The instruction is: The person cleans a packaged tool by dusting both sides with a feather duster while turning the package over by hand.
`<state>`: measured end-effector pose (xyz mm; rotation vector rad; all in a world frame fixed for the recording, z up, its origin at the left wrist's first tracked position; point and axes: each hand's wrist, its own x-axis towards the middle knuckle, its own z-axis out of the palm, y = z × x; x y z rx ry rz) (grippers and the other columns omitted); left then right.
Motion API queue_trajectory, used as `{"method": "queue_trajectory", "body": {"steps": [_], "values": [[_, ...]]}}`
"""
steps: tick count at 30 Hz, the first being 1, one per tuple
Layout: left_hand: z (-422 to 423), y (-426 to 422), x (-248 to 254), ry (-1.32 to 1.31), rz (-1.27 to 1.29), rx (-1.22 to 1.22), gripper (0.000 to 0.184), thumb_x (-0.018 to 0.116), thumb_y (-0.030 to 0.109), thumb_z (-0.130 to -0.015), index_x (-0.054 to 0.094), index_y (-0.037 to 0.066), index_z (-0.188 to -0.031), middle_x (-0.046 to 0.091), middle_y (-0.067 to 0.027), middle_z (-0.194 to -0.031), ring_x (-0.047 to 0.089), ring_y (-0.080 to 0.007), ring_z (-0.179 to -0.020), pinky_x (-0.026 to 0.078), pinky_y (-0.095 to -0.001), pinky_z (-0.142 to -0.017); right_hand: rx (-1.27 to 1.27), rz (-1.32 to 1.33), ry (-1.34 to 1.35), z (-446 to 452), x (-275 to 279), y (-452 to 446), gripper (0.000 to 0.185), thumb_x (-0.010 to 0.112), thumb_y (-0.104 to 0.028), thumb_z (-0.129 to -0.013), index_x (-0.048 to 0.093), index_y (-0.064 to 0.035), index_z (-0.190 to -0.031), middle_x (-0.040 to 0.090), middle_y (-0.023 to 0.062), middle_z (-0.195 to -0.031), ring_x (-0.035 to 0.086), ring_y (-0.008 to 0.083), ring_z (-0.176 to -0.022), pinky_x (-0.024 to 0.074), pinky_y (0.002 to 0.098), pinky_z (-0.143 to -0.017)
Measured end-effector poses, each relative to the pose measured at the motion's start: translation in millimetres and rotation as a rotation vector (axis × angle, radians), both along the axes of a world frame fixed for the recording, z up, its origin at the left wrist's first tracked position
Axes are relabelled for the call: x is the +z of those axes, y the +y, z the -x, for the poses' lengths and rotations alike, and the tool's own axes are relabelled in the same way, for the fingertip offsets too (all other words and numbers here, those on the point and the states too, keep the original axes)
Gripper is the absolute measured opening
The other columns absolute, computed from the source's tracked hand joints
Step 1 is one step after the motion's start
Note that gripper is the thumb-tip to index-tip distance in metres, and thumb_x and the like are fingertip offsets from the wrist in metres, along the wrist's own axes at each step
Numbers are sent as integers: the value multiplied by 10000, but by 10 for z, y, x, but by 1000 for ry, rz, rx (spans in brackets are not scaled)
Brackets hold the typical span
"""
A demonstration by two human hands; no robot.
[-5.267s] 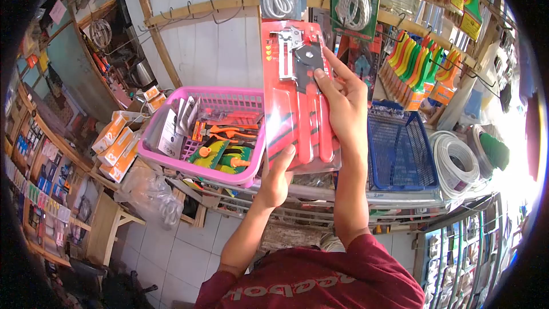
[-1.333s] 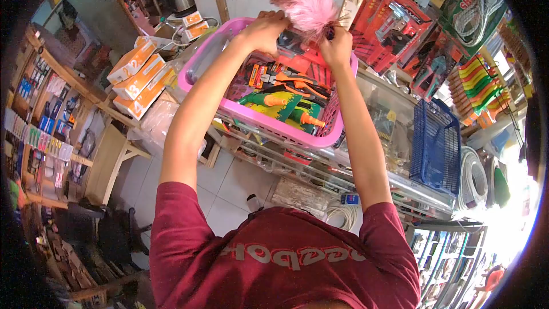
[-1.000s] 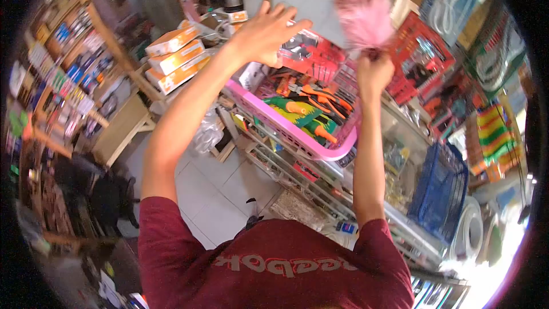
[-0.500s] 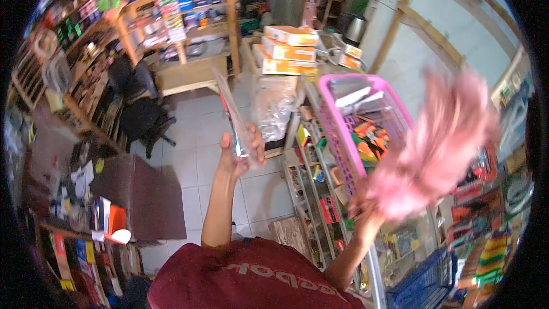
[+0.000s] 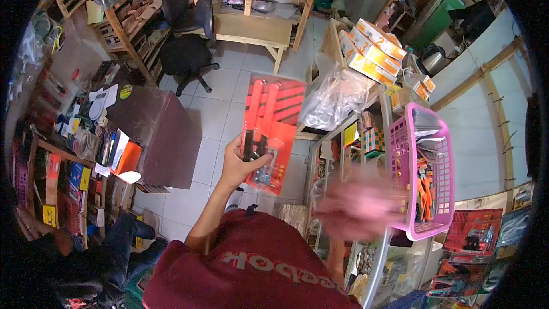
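Observation:
My left hand (image 5: 243,163) grips the lower left edge of a flat clear pack (image 5: 274,131). Inside lie a tool with two long red handles and a black head, plus small metal pieces, on a red printed card. The pack's front faces me, and my thumb rests across it. On the right, a pink cloth (image 5: 360,209) is smeared by motion. It covers most of my right hand (image 5: 336,246), which holds it beside the pink basket (image 5: 400,160). Cloth and pack are apart.
Orange-handled tools (image 5: 424,194) lie in the basket on a glass display case (image 5: 374,269). White-and-orange boxes (image 5: 372,51) are stacked behind. A brown desk (image 5: 154,131) and black office chair (image 5: 186,51) stand left. Another person's jeans-clad legs (image 5: 128,252) show lower left.
The pack has turned from edge-on to face me. The pink cloth has swung left and down from above the basket's right side. My view has shifted, bringing the other person's legs into sight.

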<state>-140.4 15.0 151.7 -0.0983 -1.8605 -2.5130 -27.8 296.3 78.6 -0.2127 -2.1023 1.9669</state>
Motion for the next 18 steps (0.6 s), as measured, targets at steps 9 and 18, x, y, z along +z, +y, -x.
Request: {"method": "queue_trajectory", "body": {"steps": [9,18], "values": [[52,56,221,102,156,-61,389,795,59,-669,595,7,-999,642,-19,-859,583,-64,-767,497,-230,-693,-160,-173,237,481,-806,473,183,614,-151,-856,521,-51,-977,560,55,-772,531,123,-585,423,245,-486],[147,-51,263,119,388,-165,454,815,79,-627,603,13,-1023,655,-25,-889,604,-88,-781,489,-256,-743,-41,-345,-11,358,-331,738,339,595,-134,-866,464,-42,-1164,589,87,-1070,586,170,-879,492,303,-767]]}}
